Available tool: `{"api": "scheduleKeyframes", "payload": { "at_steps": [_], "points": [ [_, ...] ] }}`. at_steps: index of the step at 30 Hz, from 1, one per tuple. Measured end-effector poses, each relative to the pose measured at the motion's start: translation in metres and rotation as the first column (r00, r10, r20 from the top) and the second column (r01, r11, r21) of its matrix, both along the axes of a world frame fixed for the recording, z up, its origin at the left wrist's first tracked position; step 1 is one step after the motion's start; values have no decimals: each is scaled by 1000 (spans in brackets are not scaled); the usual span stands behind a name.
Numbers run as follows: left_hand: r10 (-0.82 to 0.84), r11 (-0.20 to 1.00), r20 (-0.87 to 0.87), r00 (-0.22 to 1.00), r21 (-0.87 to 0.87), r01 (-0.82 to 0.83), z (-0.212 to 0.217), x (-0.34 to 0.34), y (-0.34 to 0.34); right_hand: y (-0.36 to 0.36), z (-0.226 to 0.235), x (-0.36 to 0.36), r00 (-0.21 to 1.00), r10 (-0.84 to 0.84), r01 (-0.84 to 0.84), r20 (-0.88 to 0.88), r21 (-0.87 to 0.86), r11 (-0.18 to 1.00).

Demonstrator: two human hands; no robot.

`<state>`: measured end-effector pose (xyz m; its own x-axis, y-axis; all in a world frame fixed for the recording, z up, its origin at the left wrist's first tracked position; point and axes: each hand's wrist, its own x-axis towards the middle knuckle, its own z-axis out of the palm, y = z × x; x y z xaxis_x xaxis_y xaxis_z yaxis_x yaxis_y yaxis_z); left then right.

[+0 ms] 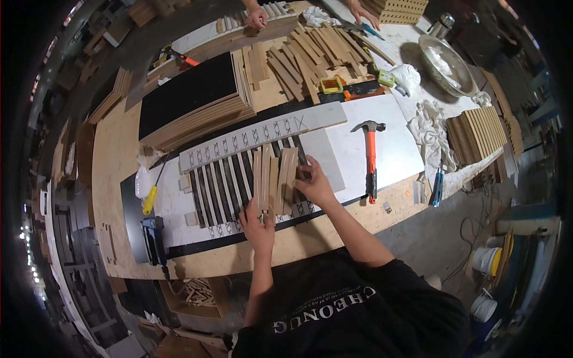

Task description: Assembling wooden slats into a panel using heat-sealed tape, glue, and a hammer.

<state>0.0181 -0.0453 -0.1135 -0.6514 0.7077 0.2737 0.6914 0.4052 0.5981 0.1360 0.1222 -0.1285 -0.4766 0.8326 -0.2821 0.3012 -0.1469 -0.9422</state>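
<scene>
Several light wooden strips lie loosely bunched and slightly askew over a row of dark strips set side by side with gaps. My left hand curls its fingers around the near ends of the light strips. At their right side, my right hand has its thumb and fingers bent against the bunch; its exact grip is partly hidden. A pale board with crossed pen marks runs along the far ends of the dark strips. More crossed marks show along the near edge.
A claw hammer lies to the right, a yellow-handled screwdriver and a black nail gun to the left. Beyond are stacked black-topped panels and loose wooden strips. Another person's hands show at the far side.
</scene>
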Motion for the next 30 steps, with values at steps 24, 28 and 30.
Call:
{"api": "scheduleKeyframes", "payload": {
  "at_steps": [24, 28, 30],
  "points": [
    [89, 962, 673, 735, 133, -238, -1, 4, -34, -55, 11, 42, 993, 1, 30, -114, 273, 962],
    [60, 901, 777, 627, 228, -368, -4, 6, -32, -58, 22, 42, 999, 38, -26, -38, 260, 965],
    [57, 887, 816, 576, 224, -404, -5, 1, -30, -60, 29, 40, 998, 63, -67, 23, 305, 950]
  ]
}}
